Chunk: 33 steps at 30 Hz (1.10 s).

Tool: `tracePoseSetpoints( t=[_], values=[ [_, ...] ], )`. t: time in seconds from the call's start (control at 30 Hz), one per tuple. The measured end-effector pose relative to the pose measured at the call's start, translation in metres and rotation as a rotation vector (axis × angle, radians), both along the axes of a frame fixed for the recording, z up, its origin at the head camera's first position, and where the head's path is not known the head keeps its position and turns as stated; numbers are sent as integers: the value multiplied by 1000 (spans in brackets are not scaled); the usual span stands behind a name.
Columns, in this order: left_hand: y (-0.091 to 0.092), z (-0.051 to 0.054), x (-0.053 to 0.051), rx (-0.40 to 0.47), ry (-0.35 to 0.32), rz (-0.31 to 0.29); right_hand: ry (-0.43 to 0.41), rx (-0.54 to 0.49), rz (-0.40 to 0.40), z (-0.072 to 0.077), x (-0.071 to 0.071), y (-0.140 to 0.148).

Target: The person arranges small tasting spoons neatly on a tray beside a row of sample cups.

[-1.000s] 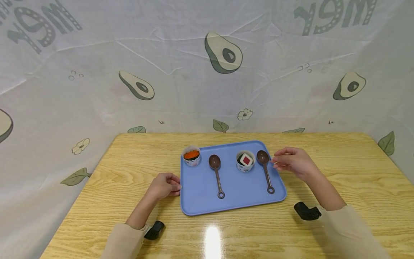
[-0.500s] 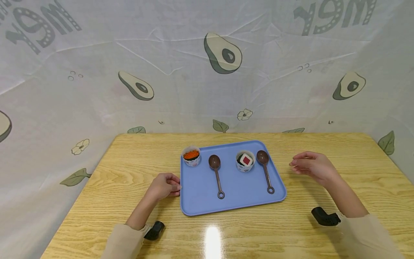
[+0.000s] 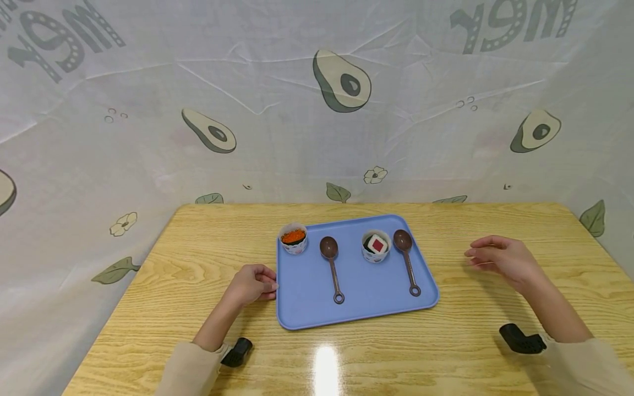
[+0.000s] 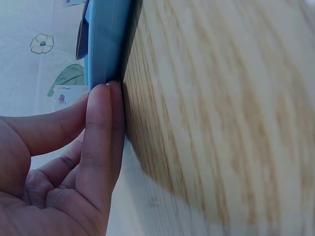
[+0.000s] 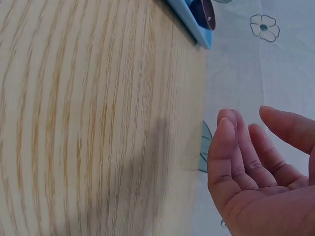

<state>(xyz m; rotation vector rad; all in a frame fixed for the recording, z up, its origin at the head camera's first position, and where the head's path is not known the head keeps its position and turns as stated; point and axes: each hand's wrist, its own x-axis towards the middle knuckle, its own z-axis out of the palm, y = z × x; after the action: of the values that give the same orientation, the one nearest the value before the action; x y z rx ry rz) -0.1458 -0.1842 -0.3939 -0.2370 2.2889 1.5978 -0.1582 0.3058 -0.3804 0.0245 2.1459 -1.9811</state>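
A blue tray (image 3: 361, 286) lies on the wooden table, bearing two brown spoons and two small patterned cups. My left hand (image 3: 251, 283) is at its left edge, thumb and fingers pinching the rim (image 4: 106, 49). My right hand (image 3: 505, 259) hovers to the right of the tray, apart from it, fingers loosely bent and holding nothing. The left cup (image 3: 295, 247) holds an orange-topped sushi piece (image 3: 293, 236); one spoon (image 3: 329, 248) lies beside it. The right cup (image 3: 375, 257) holds a white sushi piece with a red centre (image 3: 378, 244), next to the other spoon (image 3: 403, 241).
The wooden table (image 3: 208, 236) extends on all sides of the tray. A pale cloth (image 3: 277, 132) printed with avocados and leaves hangs behind it and along the sides. Black wrist devices (image 3: 521, 340) are worn at both cuffs.
My right hand has drawn away from beside the right spoon, moving right and slightly toward me. The left hand, tray, cups and spoons have stayed in place.
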Motion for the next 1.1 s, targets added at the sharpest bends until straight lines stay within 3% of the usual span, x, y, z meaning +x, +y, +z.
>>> tracePoseSetpoints(
  t=[0.17, 0.47, 0.6, 1.1],
  values=[
    [0, 1, 1, 6, 4, -1, 69, 126, -26, -8, -3, 8],
    [1, 1, 1, -4, 3, -3, 213, 591, -52, 5, 9, -1],
    [1, 2, 1, -6, 8, -14, 270, 726, -48, 7, 13, -2],
    [1, 5, 4, -64, 38, -45, 278, 779, 27, 6, 16, 7]
  ],
)
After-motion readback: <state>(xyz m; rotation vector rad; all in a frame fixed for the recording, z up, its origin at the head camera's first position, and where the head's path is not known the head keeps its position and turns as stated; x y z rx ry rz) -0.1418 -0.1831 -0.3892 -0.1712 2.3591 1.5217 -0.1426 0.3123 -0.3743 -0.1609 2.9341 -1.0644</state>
